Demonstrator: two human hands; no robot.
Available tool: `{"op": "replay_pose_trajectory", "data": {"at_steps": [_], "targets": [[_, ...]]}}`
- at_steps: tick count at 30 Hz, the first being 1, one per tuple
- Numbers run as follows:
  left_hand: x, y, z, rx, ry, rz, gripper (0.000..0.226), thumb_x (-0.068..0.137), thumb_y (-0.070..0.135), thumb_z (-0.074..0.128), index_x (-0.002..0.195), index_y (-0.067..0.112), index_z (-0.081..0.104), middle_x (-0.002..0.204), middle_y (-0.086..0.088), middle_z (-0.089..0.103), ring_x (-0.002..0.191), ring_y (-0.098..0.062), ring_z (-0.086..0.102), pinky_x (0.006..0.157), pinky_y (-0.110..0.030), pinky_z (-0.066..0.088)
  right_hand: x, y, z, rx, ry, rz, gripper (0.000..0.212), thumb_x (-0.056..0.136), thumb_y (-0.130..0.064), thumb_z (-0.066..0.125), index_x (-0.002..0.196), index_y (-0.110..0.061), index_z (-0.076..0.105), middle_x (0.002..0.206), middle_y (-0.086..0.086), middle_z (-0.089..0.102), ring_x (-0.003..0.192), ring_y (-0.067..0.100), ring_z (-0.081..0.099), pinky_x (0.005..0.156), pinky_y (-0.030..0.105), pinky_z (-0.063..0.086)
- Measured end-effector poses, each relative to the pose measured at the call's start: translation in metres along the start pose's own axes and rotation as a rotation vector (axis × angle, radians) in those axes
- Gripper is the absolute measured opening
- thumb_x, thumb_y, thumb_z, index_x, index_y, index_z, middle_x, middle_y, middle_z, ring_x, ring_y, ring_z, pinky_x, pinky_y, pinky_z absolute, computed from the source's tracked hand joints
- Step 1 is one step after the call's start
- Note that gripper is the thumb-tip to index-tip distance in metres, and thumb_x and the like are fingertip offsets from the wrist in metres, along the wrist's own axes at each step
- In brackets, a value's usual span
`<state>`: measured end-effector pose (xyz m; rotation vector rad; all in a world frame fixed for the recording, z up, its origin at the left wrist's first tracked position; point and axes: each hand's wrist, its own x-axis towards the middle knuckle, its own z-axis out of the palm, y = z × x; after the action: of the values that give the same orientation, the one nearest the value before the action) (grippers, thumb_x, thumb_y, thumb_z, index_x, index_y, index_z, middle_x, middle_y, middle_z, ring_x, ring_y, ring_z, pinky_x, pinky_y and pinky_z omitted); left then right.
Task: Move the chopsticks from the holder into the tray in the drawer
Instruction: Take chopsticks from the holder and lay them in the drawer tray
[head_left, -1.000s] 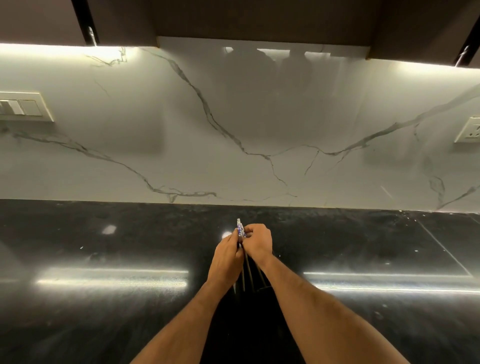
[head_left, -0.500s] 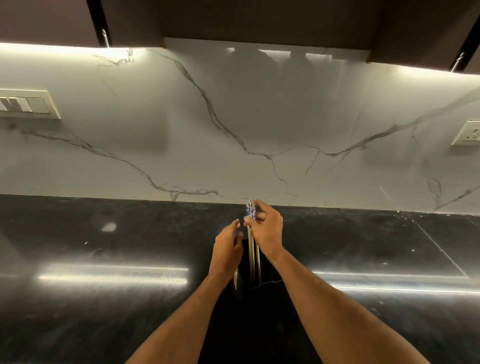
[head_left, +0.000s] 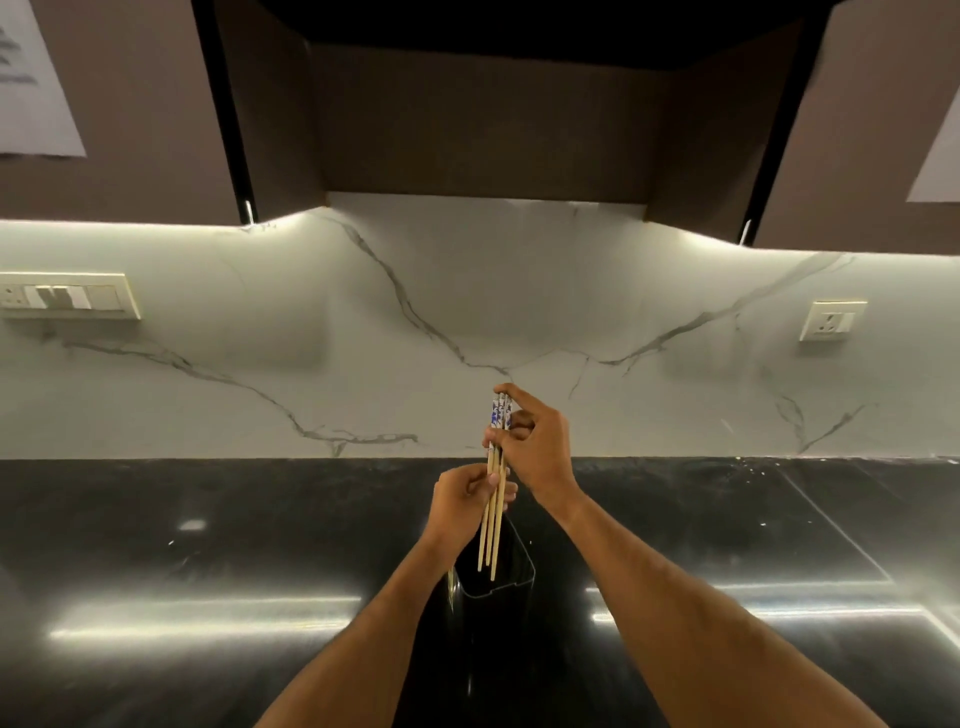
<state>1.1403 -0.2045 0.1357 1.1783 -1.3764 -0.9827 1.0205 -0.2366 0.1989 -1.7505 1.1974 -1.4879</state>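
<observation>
One view only, head-worn camera, wide angle, edges bending; no second view to overlap with
Faces straight at marble backsplash (head_left: 519, 291), pitched a little downward over black countertop (head_left: 208, 519)
Upper cabinets (head_left: 467, 114) fill top of frame, so lens sits just below their level
Both forearms enter from bottom edge, converging at centre
Left hand (head_left: 460, 501) and right hand (head_left: 535, 441) close in, mid-frame, chopsticks (head_left: 496, 499) between them over black holder (head_left: 514, 577)
Switch plate (head_left: 67, 296) far left, socket (head_left: 832, 320) far right

Dim overall; lit by strips under the wall cabinets (head_left: 119, 130), washing the marble backsplash (head_left: 649, 415) pale. Streaky glare across the glossy black countertop (head_left: 208, 613). Wide-angle bending near edges; slightly soft.
</observation>
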Motion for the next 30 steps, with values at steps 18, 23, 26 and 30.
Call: {"op": "replay_pose_trajectory", "data": {"at_steps": [18, 23, 26, 30], "targets": [[-0.099, 0.081, -0.009, -0.107, -0.146, -0.009, 0.013, 0.098, 0.009, 0.063, 0.106, 0.004, 0.072, 0.09, -0.015, 0.078, 0.086, -0.03, 0.078, 0.083, -0.044, 0.063, -0.068, -0.099, -0.049, 0.04, -0.062, 0.001, 0.051, 0.082, 0.013, 0.075, 0.126, -0.01, 0.066, 0.095, 0.012, 0.075, 0.08, 0.021, 0.077, 0.073, 0.043, 0.065], [-0.117, 0.087, -0.014, -0.109, -0.145, 0.002, 0.014, 0.097, 0.008, 0.063, 0.107, 0.004, 0.072, 0.091, -0.014, 0.078, 0.087, -0.029, 0.078, 0.084, -0.043, 0.063, -0.082, -0.113, -0.049, 0.052, -0.053, 0.011, 0.047, 0.084, 0.011, 0.074, 0.128, -0.005, 0.065, 0.096, 0.014, 0.075, 0.079, 0.023, 0.078, 0.075, 0.042, 0.065], [-0.124, 0.092, -0.017, -0.112, -0.163, -0.017, 0.014, 0.097, 0.009, 0.064, 0.106, 0.004, 0.072, 0.091, -0.015, 0.078, 0.087, -0.029, 0.078, 0.084, -0.043, 0.063, -0.09, -0.12, -0.048, 0.057, -0.045, 0.02, 0.05, 0.086, 0.01, 0.072, 0.132, -0.006, 0.062, 0.095, 0.015, 0.075, 0.078, 0.024, 0.077, 0.074, 0.041, 0.065], [-0.134, 0.095, -0.023, -0.127, -0.203, -0.034, 0.015, 0.097, 0.009, 0.064, 0.107, 0.003, 0.072, 0.093, -0.016, 0.078, 0.088, -0.03, 0.078, 0.084, -0.042, 0.063, -0.101, -0.129, -0.046, 0.124, -0.036, 0.084, 0.063, 0.087, 0.009, 0.072, 0.134, -0.026, 0.051, 0.09, 0.014, 0.076, 0.075, 0.025, 0.078, 0.07, 0.036, 0.065]]}}
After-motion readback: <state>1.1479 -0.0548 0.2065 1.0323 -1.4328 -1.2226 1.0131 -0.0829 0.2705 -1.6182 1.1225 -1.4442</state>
